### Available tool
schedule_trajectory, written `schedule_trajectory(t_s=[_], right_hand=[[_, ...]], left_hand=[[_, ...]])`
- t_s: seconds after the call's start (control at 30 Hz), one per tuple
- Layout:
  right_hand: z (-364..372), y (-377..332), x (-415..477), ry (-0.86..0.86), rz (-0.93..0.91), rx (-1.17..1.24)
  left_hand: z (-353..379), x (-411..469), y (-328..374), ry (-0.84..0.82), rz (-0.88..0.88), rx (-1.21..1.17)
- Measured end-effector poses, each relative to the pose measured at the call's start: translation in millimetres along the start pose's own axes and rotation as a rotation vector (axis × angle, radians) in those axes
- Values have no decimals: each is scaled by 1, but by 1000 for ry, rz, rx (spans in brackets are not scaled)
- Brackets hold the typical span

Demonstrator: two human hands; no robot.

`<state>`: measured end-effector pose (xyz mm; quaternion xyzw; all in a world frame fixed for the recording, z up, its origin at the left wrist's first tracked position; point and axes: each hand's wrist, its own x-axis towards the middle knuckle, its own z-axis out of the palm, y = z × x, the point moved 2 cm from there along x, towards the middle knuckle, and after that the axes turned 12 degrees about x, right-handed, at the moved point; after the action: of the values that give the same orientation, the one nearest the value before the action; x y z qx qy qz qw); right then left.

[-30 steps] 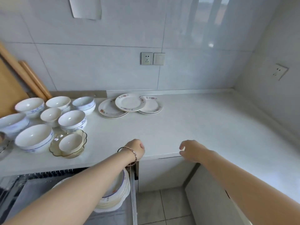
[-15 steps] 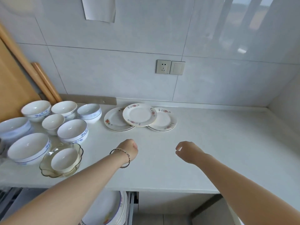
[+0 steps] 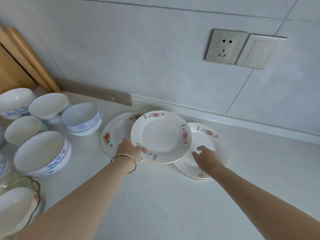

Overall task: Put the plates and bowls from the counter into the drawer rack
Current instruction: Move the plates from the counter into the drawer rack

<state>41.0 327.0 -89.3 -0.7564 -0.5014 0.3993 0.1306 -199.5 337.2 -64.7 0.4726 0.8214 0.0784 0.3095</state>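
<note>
Left hand (image 3: 129,149) touches top plate (image 3: 161,135), grip unclear; right hand (image 3: 207,160) spread over right plate (image 3: 206,135).

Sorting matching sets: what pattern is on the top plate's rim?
The top plate is white, with pink-red flower sprays around its rim; the head view shows it.

Glossy, seemingly ceramic plates (image 3: 161,135)
</note>
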Motion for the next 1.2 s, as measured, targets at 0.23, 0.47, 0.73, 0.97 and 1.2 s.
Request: schedule_trajectory(t_s=[0.23, 0.47, 0.73, 0.97, 1.2], right_hand=[[3, -14, 78, -186, -39, 235], [4, -15, 75, -194, -15, 447], [6, -23, 22, -144, -175, 419], [41, -45, -81, -244, -257, 450], [139, -51, -241, -337, -290, 404]], left_hand=[[30, 65, -8, -123, -197, -233], [32, 58, -7, -49, -196, -366], [3, 2, -42, 11, -128, -538], [-38, -85, -137, 65, -169, -689], [-79, -201, -295, 40, -234, -788]])
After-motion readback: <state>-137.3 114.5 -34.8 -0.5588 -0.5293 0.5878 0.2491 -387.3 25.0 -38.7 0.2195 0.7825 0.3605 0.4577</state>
